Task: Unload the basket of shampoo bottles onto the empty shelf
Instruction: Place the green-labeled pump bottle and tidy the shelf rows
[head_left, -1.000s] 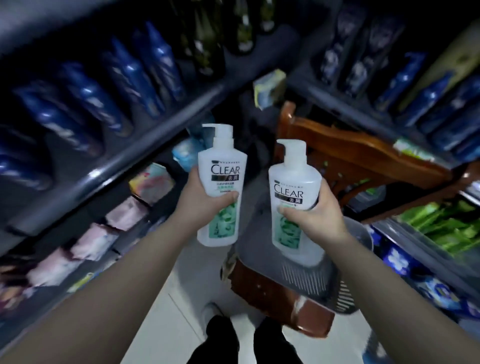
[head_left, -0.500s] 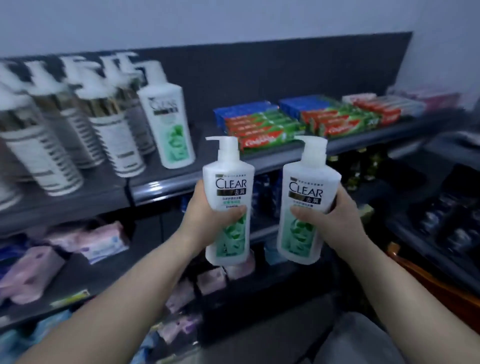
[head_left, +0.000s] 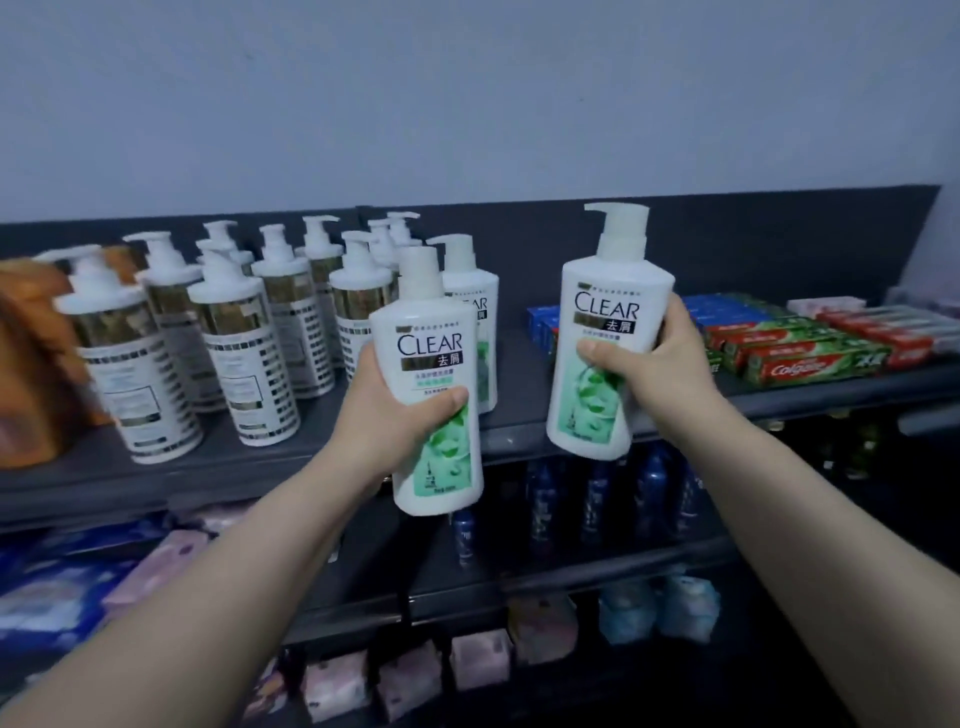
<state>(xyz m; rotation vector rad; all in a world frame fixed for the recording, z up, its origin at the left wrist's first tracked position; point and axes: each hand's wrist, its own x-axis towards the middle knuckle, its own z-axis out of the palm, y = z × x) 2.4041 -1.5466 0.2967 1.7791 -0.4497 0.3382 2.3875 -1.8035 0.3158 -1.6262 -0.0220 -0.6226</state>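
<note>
My left hand grips a white and green Clear shampoo bottle, held upright in front of the top shelf. My right hand grips a second Clear shampoo bottle, raised a little higher, its base level with the shelf's front edge. A third Clear bottle stands on the shelf, partly hidden behind the left-hand bottle. A bare stretch of shelf lies between that bottle and the toothpaste. The basket is out of view.
Several white pump bottles with gold bands crowd the shelf's left part, beside an orange item. Toothpaste boxes fill the right part. Lower shelves hold blue bottles and soft packs.
The view swung up from the basket and stool to the top shelf. Both hands carried their bottles up and closer to the shelf, the right one higher.
</note>
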